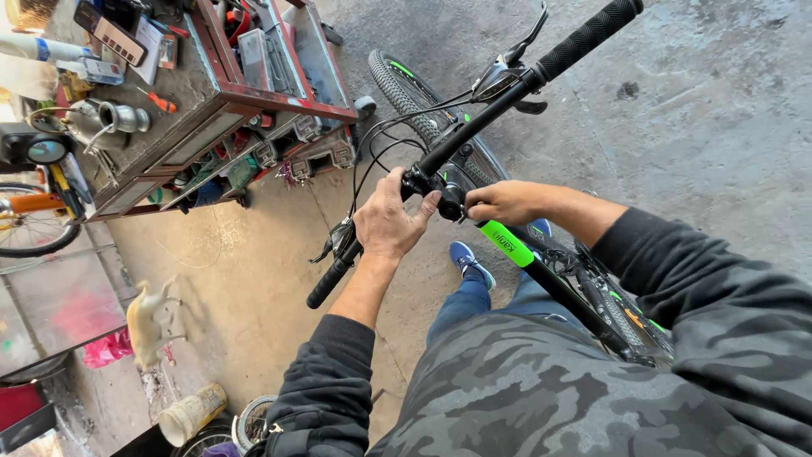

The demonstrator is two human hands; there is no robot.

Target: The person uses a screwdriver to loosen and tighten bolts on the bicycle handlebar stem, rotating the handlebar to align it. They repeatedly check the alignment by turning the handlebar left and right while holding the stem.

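A black bicycle with green accents stands under me, its black handlebar (486, 110) running from lower left to upper right. My left hand (387, 222) grips the bar just left of the stem, near the left brake lever (338, 239). My right hand (501, 203) pinches something small at the stem (448, 196); what it holds is hidden by the fingers. The front tyre (404, 85) points away from me. The right grip (589, 35) and the left grip (326, 283) are both free. My blue shoe (470, 262) rests on the concrete floor below.
A red tool trolley (222, 101) with cluttered shelves stands at the upper left, a screwdriver (159, 101) on its top. A small pale animal (150, 322) stands at lower left, near a plastic bucket (191, 413) and a spare wheel (254, 419). Another bicycle wheel (30, 224) sits at the left edge.
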